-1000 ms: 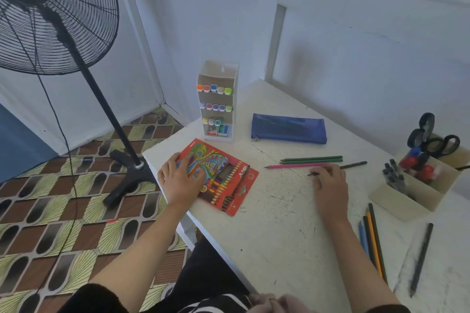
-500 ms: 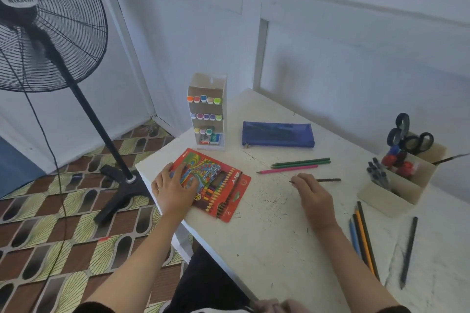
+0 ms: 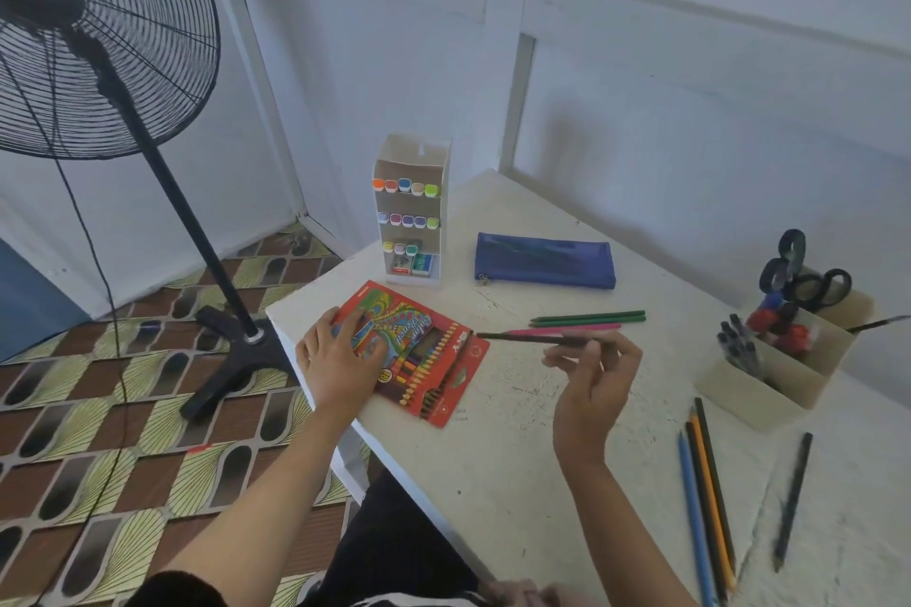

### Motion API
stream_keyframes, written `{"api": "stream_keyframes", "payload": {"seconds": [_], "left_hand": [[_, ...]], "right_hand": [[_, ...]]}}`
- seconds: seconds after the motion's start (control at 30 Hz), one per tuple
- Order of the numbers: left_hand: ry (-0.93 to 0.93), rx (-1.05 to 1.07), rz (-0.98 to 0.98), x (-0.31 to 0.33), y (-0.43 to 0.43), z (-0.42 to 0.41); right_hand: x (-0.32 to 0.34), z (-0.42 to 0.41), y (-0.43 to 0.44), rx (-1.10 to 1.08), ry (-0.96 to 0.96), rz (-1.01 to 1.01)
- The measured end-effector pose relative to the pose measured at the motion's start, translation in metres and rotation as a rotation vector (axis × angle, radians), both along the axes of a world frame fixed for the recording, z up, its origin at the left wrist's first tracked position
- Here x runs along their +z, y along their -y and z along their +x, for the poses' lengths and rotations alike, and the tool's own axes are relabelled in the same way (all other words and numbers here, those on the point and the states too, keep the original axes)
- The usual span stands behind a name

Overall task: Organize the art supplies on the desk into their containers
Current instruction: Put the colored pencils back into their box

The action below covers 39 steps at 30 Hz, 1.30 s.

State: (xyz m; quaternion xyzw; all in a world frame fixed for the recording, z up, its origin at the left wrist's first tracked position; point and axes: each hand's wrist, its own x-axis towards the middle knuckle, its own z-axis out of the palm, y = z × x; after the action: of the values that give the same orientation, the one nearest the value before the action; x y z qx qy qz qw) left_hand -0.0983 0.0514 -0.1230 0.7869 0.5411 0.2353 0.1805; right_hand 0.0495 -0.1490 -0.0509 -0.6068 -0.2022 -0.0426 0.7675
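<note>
From the head view, the left hand [image 3: 340, 360] lies flat on the red coloured-pencil box [image 3: 446, 377] near the desk's [image 3: 493, 468] front-left corner, fingers straight and spread. The right hand [image 3: 594, 380] is raised above the desk and pinches a dark pencil [image 3: 517, 337] between thumb and fingertips, its free end pointing toward the box. Two green pencils [image 3: 589, 316] and a pink pencil [image 3: 599, 326] lie just behind it. A blue pencil case [image 3: 544, 260] and a marker rack [image 3: 411, 212] sit farther back; a cardboard organiser [image 3: 769, 389] holds scissors [image 3: 801, 279] at right, with loose pencils [image 3: 705, 498] near it
</note>
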Motion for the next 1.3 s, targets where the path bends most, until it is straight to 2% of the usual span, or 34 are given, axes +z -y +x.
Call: {"api": "stream_keyframes", "payload": {"seconds": [0.13,0.33,0.4,0.47,0.57,0.67,0.77,1.03,1.13,1.23,1.3], "left_hand": [[0.005,0.004,0.009,-0.001,-0.001,0.001],[-0.009,0.005,0.003,-0.002,-0.001,0.001],[-0.01,0.004,0.0,-0.001,-0.001,0.001],[-0.006,0.002,-0.003,-0.001,-0.001,0.0],[-0.008,0.002,-0.006,-0.001,0.0,0.0],[-0.012,0.004,0.002,-0.001,0.0,0.0],[-0.008,0.005,-0.006,0.0,0.0,0.0],[-0.01,0.005,0.022,-0.003,-0.001,0.0],[0.0,0.006,0.039,-0.002,-0.001,0.0],[-0.006,0.004,0.031,-0.002,-0.001,0.0],[-0.012,0.005,0.025,-0.002,-0.001,-0.001]], "right_hand": [[-0.01,0.003,0.002,-0.023,-0.317,-0.002],[-0.023,0.003,0.0,-0.015,-0.535,0.004],[-0.027,0.003,-0.003,0.043,-0.583,-0.066],[-0.031,0.001,-0.005,0.13,-0.505,-0.265],[-0.033,0.001,-0.009,0.278,-0.256,-0.604],[-0.035,0.0,-0.019,0.38,-0.057,-0.774],[-0.039,-0.003,-0.034,0.384,0.088,-0.881],[-0.048,-0.015,-0.061,0.331,0.209,-1.059],[-0.055,-0.014,-0.056,0.363,0.285,-1.051],[-0.056,-0.005,-0.051,0.498,0.358,-1.062],[-0.052,0.005,-0.048,0.522,0.334,-0.954]]}}
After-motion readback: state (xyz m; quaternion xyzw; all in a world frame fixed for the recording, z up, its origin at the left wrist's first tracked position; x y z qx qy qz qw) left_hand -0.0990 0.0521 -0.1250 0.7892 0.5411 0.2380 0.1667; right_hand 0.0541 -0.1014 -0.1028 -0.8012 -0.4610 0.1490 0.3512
